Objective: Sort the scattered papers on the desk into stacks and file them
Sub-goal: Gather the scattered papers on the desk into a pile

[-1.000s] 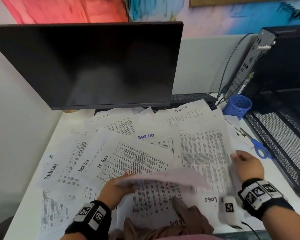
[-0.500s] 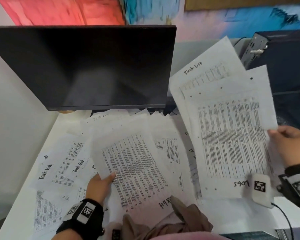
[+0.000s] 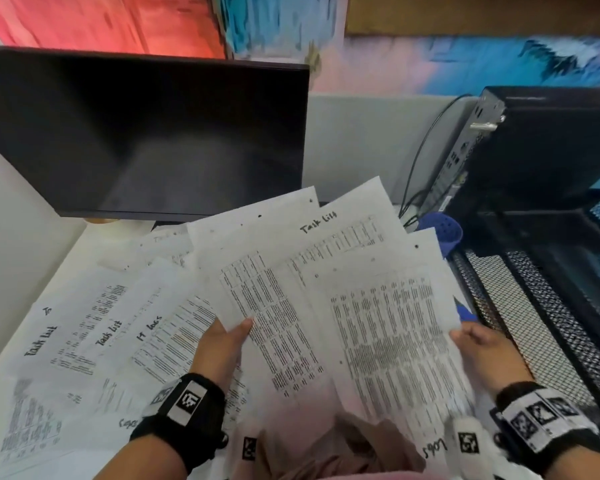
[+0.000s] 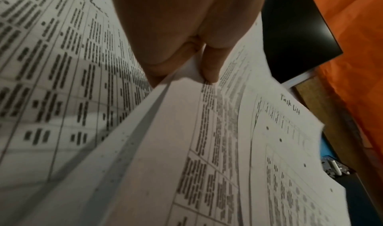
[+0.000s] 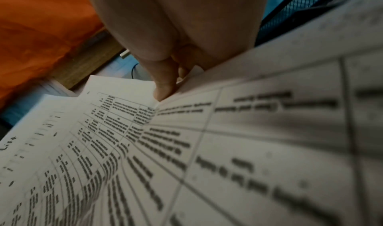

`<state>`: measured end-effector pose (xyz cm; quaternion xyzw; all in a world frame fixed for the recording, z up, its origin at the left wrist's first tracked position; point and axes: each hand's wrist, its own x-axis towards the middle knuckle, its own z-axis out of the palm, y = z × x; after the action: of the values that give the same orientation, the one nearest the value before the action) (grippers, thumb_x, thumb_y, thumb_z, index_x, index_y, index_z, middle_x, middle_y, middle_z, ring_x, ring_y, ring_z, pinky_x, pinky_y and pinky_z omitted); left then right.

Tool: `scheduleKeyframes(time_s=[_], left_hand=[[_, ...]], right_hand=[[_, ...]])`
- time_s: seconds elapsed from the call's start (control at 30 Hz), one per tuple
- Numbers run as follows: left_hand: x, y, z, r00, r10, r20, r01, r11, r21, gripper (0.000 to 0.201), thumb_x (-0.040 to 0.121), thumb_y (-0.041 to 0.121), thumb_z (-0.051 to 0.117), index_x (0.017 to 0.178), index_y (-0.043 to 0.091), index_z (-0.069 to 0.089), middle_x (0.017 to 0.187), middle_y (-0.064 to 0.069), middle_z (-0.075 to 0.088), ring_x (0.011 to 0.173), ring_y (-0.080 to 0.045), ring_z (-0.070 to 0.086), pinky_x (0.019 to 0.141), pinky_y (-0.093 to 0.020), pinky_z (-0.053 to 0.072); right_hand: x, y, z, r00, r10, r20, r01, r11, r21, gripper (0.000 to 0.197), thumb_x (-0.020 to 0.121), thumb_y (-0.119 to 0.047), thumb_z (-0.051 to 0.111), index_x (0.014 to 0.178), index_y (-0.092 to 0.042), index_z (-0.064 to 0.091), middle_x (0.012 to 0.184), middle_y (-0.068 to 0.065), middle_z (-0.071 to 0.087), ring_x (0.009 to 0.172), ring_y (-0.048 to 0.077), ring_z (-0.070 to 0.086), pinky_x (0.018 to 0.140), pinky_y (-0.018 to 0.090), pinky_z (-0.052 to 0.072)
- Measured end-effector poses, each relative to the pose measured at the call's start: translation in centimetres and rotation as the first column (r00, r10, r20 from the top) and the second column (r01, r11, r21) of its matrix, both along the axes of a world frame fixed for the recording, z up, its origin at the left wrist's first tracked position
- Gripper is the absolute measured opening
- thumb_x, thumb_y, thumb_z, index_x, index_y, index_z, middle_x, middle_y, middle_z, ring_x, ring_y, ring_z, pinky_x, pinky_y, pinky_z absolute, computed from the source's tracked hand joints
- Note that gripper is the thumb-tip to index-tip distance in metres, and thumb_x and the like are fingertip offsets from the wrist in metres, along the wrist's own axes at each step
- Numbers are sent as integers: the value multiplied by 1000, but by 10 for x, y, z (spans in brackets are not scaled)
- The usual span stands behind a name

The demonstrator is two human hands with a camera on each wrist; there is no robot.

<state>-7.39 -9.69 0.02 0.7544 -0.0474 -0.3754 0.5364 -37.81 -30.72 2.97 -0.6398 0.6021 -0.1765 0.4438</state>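
Sorting barely started: left hand [image 3: 222,344] and right hand [image 3: 482,351] each pinch printed sheets [image 3: 326,289] mid-frame, loose papers [image 3: 84,341] cover desk [image 3: 94,237] lower left, nothing filed.

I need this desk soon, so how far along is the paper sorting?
Early. No finished stack shows, and nothing appears filed in the mesh tray. In hand: the left hand pinches a printed table sheet, and the right hand holds the sheet marked Logs with a Task List page behind. Left: loose pages lie overlapped on the desk.
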Motion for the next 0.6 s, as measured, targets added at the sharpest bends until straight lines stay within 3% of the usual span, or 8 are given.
scheduleKeyframes(time_s=[0.1, 0.2, 0.27, 0.33, 0.37, 0.43, 0.5, 0.6], left_hand=[[-20, -6, 5, 999, -47, 19, 47, 999, -18, 95, 70, 65, 70, 140, 8, 40, 128, -13, 58, 116, -29, 58, 99, -41, 46], [-37, -12, 16, 998, -48, 46, 51, 996, -69, 83, 72, 59, 71, 136, 11, 49, 131, -2, 59, 117, -20, 57, 100, -34, 41], [-42, -18, 18, 995, -27, 96, 32, 998, -47, 87, 69, 60, 70, 130, 0, 55, 125, -14, 64, 111, -30, 62, 97, -36, 44], [-47, -22, 21, 995, 5, 99, -3, 1000, -22, 111, 58, 75, 70, 132, -6, 49, 127, -21, 61, 114, -37, 60, 102, -45, 44], [-46, -22, 21, 993, 23, 114, -20, 999, -28, 117, 52, 81, 67, 135, 0, 48, 132, -16, 59, 117, -34, 58, 104, -48, 42], [-44, -18, 22, 990, 67, 127, -62, 997, -44, 111, 53, 83, 64, 137, 10, 50, 134, -10, 58, 120, -30, 57, 104, -50, 42], [-42, -15, 24, 988, 113, 106, -104, 991, -81, 100, 63, 74, 66, 136, 7, 50, 134, -13, 58, 119, -32, 57, 105, -46, 41], [-37, -7, 31, 981, 175, 81, -168, 982, -87, 102, 70, 63, 71, 140, -3, 39, 139, -18, 52, 124, -36, 53, 105, -43, 39]], right_hand=[[5, 0, -7, 998, -16, 65, 14, 999, 33, 11, 91, -11, 58, 80, -12, 58, 70, -2, 54, 70, 16, 50, 56, 15, 36], [21, 4, -16, 992, 49, 115, -54, 998, 41, 23, 91, -7, 57, 69, -10, 53, 50, -8, 45, 50, 7, 39, 41, 8, 29], [29, 7, -27, 989, 91, 115, -101, 991, 84, 25, 92, -7, 57, 68, -8, 50, 40, -12, 42, 43, 1, 34, 41, 11, 26], [34, 9, -39, 984, 149, 101, -162, 977, 141, 11, 91, -13, 59, 85, -3, 58, 58, -14, 56, 59, 6, 48, 53, 12, 33], [35, 11, -42, 978, 183, 100, -199, 962, 187, 18, 90, -16, 61, 102, -3, 59, 82, -7, 64, 80, 11, 58, 65, 14, 38], [34, 12, -49, 956, 284, 67, -291, 917, 273, 50, 85, -18, 68, 129, -10, 47, 126, 2, 52, 124, 18, 47, 91, 23, 37], [30, 10, -51, 933, 358, 23, -342, 869, 357, 68, 80, -16, 73, 138, -13, 38, 143, 7, 41, 136, 21, 36, 95, 25, 33], [25, 4, -48, 904, 424, -54, -379, 854, 357, 76, 74, -25, 79, 138, -7, 41, 142, 10, 45, 132, 22, 42, 91, 22, 35]])
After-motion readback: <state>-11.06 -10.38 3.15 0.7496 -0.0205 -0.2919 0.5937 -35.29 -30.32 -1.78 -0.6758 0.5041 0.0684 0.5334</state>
